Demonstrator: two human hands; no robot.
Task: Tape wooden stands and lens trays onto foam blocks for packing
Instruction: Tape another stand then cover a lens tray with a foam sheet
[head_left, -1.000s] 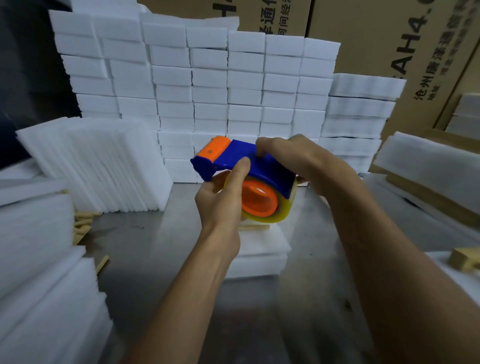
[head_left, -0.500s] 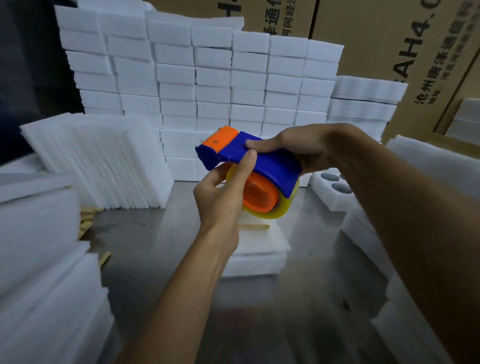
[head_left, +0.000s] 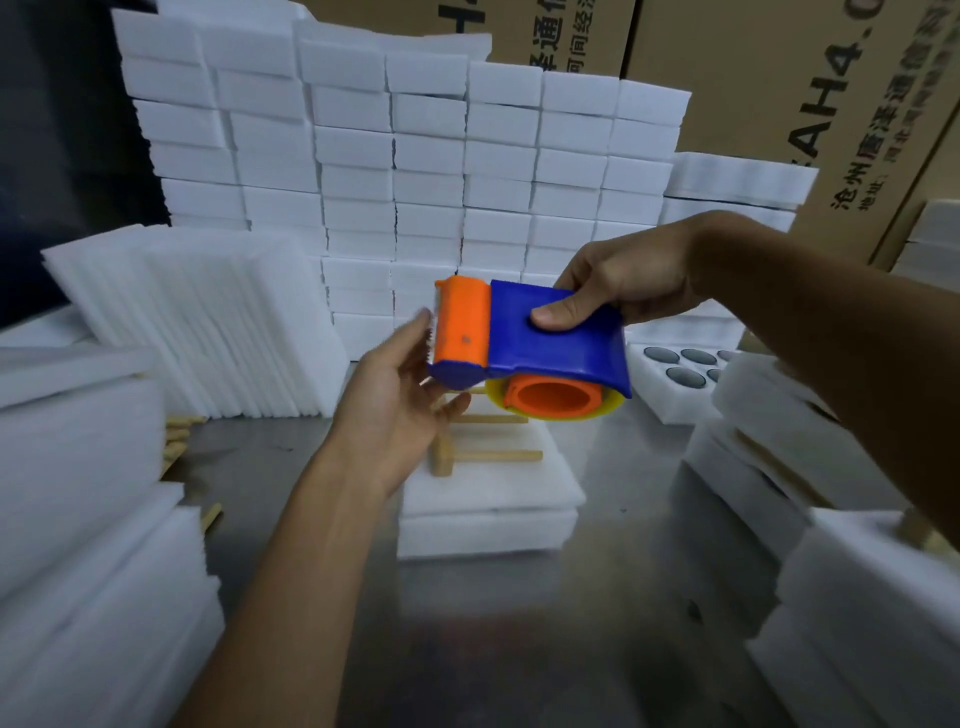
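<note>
At my far left, flat white foam sheets (head_left: 78, 467) are stacked on the grey metal bench (head_left: 519, 649), with leaning white foam slabs (head_left: 208, 322) just behind them. My left hand (head_left: 400, 415) is released, fingers loose, its fingertips at the orange front of the blue-and-orange plastic tape dispenser (head_left: 530, 343). Below the dispenser lies a pale wooden stand (head_left: 483, 452) on top of a white foam block (head_left: 488, 499) in the middle of the bench. My right hand (head_left: 623, 280) grips the dispenser's blue body, thumb pressed on top. Further right sits a white foam lens tray (head_left: 675, 374) holding dark round lenses, with brown cardboard boxes (head_left: 779, 78) behind the wall of stacked foam bricks (head_left: 415, 156).
</note>
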